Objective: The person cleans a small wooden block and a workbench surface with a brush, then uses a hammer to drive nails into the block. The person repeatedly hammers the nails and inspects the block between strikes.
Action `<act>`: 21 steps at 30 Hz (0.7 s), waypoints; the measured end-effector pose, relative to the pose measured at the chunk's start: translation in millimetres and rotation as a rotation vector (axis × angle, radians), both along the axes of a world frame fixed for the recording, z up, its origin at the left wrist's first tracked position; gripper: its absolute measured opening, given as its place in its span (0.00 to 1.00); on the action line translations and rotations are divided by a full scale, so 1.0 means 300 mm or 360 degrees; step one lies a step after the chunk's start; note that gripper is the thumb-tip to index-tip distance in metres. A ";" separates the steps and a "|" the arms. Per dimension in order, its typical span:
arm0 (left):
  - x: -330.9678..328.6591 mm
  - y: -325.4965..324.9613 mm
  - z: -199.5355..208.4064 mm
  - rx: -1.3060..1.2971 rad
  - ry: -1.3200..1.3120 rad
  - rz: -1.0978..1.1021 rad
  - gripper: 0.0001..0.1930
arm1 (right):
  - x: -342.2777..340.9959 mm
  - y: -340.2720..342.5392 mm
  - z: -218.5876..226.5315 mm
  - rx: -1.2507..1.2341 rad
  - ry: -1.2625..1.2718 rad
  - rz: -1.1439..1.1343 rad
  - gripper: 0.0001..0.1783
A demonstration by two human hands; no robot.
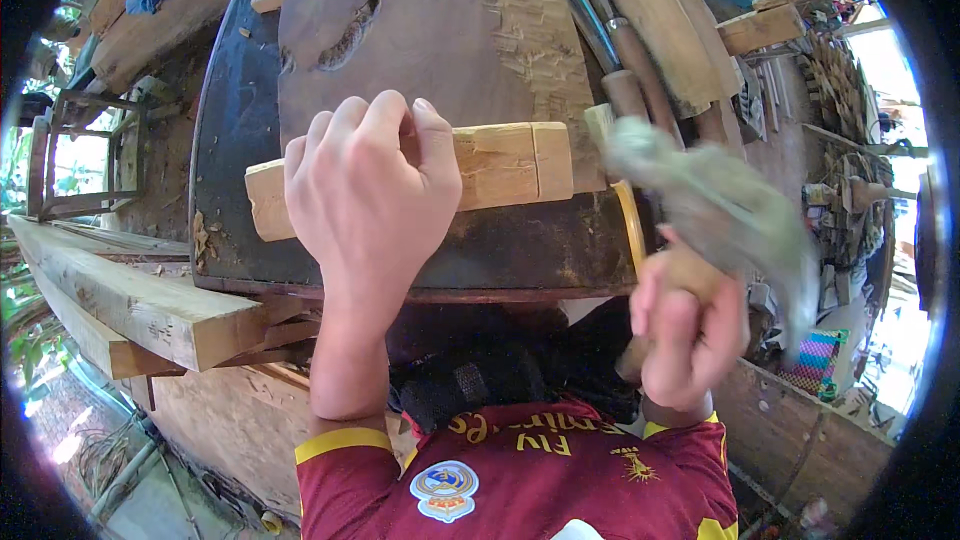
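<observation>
My left hand (375, 185) is wrapped over a pale wooden block (500, 165), which lies slightly slanted across the dark table. The block's right end has a line across it. Behind it, partly under the block, is a broad brown board (430, 50) with a dark knot hole and a rough, chipped right side. In my right hand (690, 330), closed round its wooden handle, is a claw hammer (715, 195). Its grey metal head is raised to the right of the block and smeared by motion. The head appears apart from the block.
Wooden-handled chisels (627, 90) lie along the right of the dark table (240, 110), beside a long plank (660, 20). A thin yellow strip (631, 220) sits by the table's right edge. Thick timber pieces (150, 300) jut out at the left.
</observation>
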State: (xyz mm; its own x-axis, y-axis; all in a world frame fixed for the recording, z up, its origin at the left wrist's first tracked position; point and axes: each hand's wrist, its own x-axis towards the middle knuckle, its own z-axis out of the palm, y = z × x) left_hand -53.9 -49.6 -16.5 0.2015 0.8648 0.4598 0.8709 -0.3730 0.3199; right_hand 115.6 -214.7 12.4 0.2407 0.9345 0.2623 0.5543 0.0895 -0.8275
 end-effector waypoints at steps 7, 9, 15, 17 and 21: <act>-0.001 -0.001 -0.003 0.0027 0.0042 -0.0010 0.11 | 0.007 0.021 -0.021 -0.0138 -0.0261 0.0134 0.22; -0.001 -0.001 -0.001 0.0020 0.0040 0.0003 0.11 | -0.014 0.027 -0.023 -0.0373 -0.0159 0.0057 0.21; 0.004 -0.003 -0.001 0.0026 0.0050 -0.0007 0.11 | -0.023 0.027 -0.055 -0.0419 0.0030 0.0053 0.16; 0.005 -0.004 -0.002 0.0045 0.0059 -0.0028 0.12 | -0.025 0.019 -0.076 -0.0414 0.0122 0.0047 0.15; 0.003 -0.007 -0.001 0.0067 0.0081 -0.0040 0.13 | -0.022 0.004 -0.077 -0.0491 0.0317 -0.0015 0.12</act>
State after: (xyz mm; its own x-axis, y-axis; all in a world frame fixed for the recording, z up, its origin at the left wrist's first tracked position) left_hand -53.1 -51.5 -16.7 0.2471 0.8393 0.4843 0.8758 -0.4073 0.2590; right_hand 109.1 -213.7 -10.7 0.2677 0.9598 -0.0843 0.3789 -0.1854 -0.9067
